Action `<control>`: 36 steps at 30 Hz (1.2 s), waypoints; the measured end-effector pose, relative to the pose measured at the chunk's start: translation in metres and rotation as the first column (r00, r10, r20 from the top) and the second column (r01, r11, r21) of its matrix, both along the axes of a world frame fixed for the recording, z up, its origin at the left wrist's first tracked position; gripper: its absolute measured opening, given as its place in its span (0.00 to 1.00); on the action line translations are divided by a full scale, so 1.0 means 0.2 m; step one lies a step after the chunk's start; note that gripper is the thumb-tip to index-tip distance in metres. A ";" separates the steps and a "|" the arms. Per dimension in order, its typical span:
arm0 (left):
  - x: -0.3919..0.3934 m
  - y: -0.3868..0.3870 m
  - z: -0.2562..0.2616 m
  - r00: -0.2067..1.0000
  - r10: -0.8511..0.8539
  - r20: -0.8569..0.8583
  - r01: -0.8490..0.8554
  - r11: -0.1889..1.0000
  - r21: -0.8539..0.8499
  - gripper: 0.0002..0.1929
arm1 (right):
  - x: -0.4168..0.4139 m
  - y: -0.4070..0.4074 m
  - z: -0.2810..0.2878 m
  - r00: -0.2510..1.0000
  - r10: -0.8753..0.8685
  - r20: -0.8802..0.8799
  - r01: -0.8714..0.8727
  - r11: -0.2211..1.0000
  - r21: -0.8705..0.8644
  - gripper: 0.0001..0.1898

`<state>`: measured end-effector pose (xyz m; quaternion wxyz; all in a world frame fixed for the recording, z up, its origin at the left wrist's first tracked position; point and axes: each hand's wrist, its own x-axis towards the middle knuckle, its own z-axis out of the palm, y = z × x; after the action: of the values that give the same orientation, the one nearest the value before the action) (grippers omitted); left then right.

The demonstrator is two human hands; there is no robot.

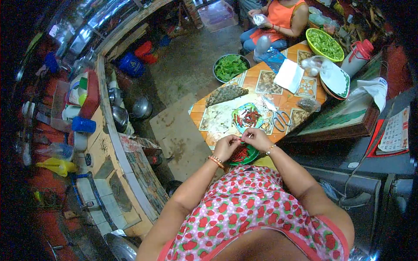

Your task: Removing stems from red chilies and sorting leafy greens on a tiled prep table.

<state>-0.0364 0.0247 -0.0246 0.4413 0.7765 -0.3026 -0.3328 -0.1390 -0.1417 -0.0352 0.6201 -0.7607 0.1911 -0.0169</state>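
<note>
My left hand (227, 146) and my right hand (258, 140) meet at the table's near edge, fingertips pinching a small red chili pepper (241, 139) between them. Right below them is a green plastic bowl (255, 156) holding more red chilies (240, 154), partly hidden by my hands. Just beyond, red chilies lie on a patterned plate (234, 115). Small dark scraps that look like chili stems (217, 115) are scattered on the tabletop to its left. A pair of grey-handled scissors (281, 121) rests to the plate's right.
Across the table (202, 111) lie a dark woven-looking piece (227, 94), white paper (289, 75) and a yellow basket (339, 58) of sliced green vegetables. A basin of leaves (247, 60) stands beyond the left edge. Another person (281, 19) sits at the far end. A counter (101, 137) runs along the left.
</note>
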 end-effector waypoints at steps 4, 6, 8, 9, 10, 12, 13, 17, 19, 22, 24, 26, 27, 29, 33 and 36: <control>0.01 0.04 0.03 0.984 -0.129 0.125 0.126 0.991 0.035 0.09 | -0.02 0.02 -0.03 0.993 0.113 0.031 -0.115 0.990 0.079 0.07; 0.01 0.07 0.06 0.957 -0.209 0.201 0.215 0.977 -0.009 0.07 | -0.03 -0.01 -0.01 0.989 0.145 -0.027 -0.134 0.959 0.252 0.06; 0.03 0.11 -0.01 0.931 -0.230 0.284 0.247 0.969 -0.022 0.06 | -0.02 -0.05 -0.02 0.977 0.151 -0.150 -0.069 0.893 0.445 0.05; 0.03 0.13 -0.03 0.894 -0.255 0.368 0.286 0.958 -0.032 0.06 | -0.02 -0.12 -0.08 0.981 0.117 -0.152 -0.037 0.894 0.447 0.07; 0.02 0.13 -0.01 0.892 -0.267 0.365 0.292 0.956 -0.014 0.05 | -0.02 -0.23 -0.13 0.985 0.055 -0.163 0.000 0.947 0.321 0.07; 0.01 0.16 -0.04 0.872 -0.272 0.407 0.286 0.958 0.027 0.06 | 0.01 -0.49 -0.29 0.977 -0.045 -0.210 0.024 0.994 -0.102 0.10; 0.00 0.19 -0.08 0.855 -0.274 0.441 0.272 0.960 0.070 0.06 | 0.03 -0.57 -0.33 0.981 -0.097 -0.170 0.030 0.933 -0.357 0.13; -0.02 0.18 -0.05 0.877 -0.306 0.369 0.240 0.947 0.214 0.10 | 0.15 -0.66 -0.30 0.928 -0.149 -0.340 -0.212 0.539 -0.815 0.05; -0.01 0.21 -0.09 0.857 -0.297 0.422 0.230 0.952 0.204 0.11 | 0.30 -0.60 -0.27 0.950 0.023 -0.310 -0.273 0.538 -0.797 0.07; -0.02 0.22 -0.09 0.807 -0.267 0.527 0.218 0.963 0.156 0.12 | 0.48 -0.43 -0.22 0.891 0.372 -0.260 -0.431 0.513 -0.742 0.08; -0.02 0.23 -0.06 0.778 -0.242 0.580 0.208 0.970 0.125 0.11 | 0.55 -0.34 -0.15 0.840 0.447 -0.308 -0.499 0.412 -0.763 0.08; -0.03 0.25 -0.04 0.801 -0.225 0.555 0.186 0.974 0.126 0.12 | 0.60 -0.33 -0.18 0.815 0.482 -0.322 -0.530 0.395 -0.750 0.08; -0.03 0.27 -0.04 0.802 -0.224 0.554 0.182 0.975 0.130 0.12 | 0.63 -0.32 -0.20 0.785 0.506 -0.356 -0.567 0.358 -0.741 0.08; -0.04 0.32 -0.03 0.834 -0.160 0.528 0.125 0.987 0.102 0.12 | 0.66 -0.32 -0.23 0.751 0.533 -0.389 -0.605 0.319 -0.730 0.08; -0.06 0.45 -0.03 0.836 -0.087 0.541 0.066 0.996 0.057 0.12 | 0.67 -0.33 -0.24 0.686 0.611 -0.395 -0.624 0.216 -0.751 0.07; -0.08 0.51 -0.03 0.872 -0.054 0.486 0.009 0.996 0.094 0.11 | 0.66 -0.36 -0.26 0.638 0.656 -0.403 -0.631 0.145 -0.762 0.08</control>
<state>-0.0516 0.1273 -0.0296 0.3105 0.8491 -0.4015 -0.1465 -0.0065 -0.2130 -0.0872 0.1009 -0.9646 -0.1950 0.1463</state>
